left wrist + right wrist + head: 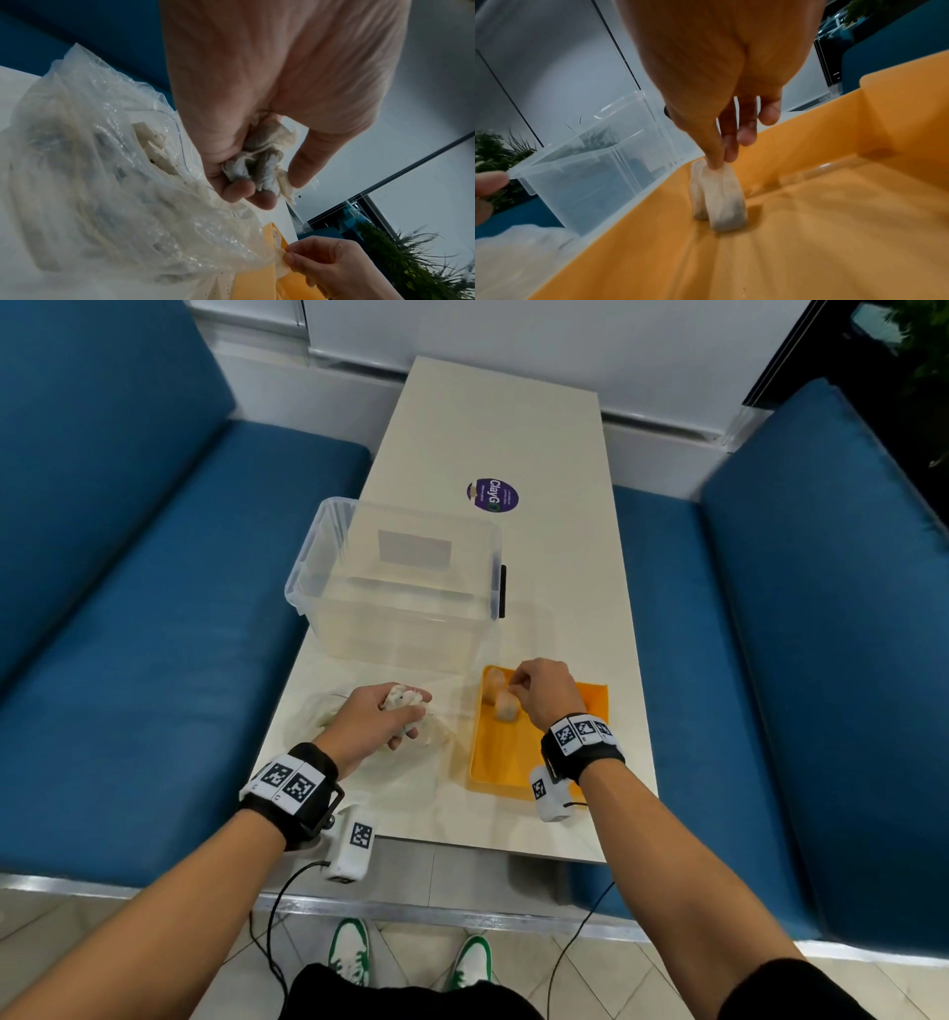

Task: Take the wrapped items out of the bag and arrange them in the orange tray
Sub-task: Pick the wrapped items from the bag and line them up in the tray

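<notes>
An orange tray lies on the table at the near right, with two pale wrapped items standing along its far left side. My right hand pinches the top of the nearer wrapped item, which rests on the orange tray floor. Left of the tray lies a crumpled clear plastic bag. Above it my left hand grips a bundle of wrapped items in curled fingers. More wrapped items show inside the bag.
A large clear plastic bin stands just behind the bag and tray. A purple round sticker marks the table further back. Blue padded benches flank the table on both sides.
</notes>
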`<state>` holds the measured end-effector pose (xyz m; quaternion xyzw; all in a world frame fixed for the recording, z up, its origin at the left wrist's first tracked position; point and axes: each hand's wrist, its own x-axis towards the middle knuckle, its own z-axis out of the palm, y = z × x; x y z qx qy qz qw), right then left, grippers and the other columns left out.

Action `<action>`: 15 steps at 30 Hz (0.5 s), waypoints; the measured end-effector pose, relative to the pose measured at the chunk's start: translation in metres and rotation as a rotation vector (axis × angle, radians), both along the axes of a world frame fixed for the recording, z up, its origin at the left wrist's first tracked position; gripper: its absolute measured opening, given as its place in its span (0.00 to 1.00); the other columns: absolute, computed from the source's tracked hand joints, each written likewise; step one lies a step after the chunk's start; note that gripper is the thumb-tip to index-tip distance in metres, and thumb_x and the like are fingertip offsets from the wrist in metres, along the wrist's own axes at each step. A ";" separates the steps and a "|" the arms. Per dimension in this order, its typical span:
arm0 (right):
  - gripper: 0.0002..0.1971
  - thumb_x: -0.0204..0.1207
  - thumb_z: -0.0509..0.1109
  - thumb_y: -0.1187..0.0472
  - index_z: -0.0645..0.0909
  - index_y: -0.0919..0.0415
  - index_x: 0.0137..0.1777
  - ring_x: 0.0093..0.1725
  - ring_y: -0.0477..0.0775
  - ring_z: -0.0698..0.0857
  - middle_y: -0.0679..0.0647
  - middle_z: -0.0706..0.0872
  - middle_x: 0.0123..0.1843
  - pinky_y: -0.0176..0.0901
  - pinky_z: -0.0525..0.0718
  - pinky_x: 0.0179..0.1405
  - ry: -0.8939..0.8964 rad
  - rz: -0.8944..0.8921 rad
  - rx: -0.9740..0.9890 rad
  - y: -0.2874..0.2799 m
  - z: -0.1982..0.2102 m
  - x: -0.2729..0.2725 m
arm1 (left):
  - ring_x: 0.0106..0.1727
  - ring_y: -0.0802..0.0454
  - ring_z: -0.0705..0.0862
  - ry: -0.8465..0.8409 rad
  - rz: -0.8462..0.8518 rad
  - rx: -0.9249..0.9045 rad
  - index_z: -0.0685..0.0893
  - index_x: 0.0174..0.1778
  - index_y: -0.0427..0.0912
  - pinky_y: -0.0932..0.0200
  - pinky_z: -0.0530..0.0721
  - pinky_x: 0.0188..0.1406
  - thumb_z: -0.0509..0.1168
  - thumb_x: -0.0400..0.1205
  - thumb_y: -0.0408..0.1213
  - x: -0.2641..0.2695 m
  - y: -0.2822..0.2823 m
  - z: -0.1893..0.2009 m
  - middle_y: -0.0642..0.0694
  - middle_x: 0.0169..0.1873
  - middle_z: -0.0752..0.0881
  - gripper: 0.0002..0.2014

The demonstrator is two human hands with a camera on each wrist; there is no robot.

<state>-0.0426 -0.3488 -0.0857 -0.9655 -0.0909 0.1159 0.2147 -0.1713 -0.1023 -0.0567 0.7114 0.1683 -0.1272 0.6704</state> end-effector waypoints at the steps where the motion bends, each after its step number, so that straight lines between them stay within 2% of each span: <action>1: 0.05 0.80 0.72 0.61 0.90 0.57 0.49 0.47 0.57 0.87 0.56 0.90 0.48 0.46 0.86 0.47 -0.028 -0.009 0.003 0.002 0.000 0.002 | 0.39 0.52 0.87 0.002 0.001 0.001 0.90 0.61 0.39 0.58 0.81 0.32 0.70 0.86 0.31 0.000 0.001 0.000 0.40 0.48 0.90 0.09; 9: 0.07 0.81 0.71 0.63 0.91 0.59 0.51 0.48 0.57 0.86 0.57 0.91 0.48 0.47 0.86 0.49 -0.130 -0.020 -0.011 0.005 -0.004 0.008 | 0.39 0.51 0.87 0.009 0.002 -0.008 0.90 0.62 0.39 0.58 0.82 0.32 0.70 0.86 0.30 0.003 0.002 0.001 0.39 0.49 0.90 0.09; 15: 0.12 0.78 0.68 0.73 0.92 0.59 0.49 0.53 0.60 0.86 0.58 0.91 0.49 0.49 0.87 0.50 -0.118 -0.020 -0.066 0.002 -0.004 0.007 | 0.40 0.51 0.86 0.011 -0.005 0.010 0.90 0.62 0.38 0.60 0.82 0.32 0.69 0.87 0.30 0.004 0.002 0.004 0.41 0.46 0.89 0.09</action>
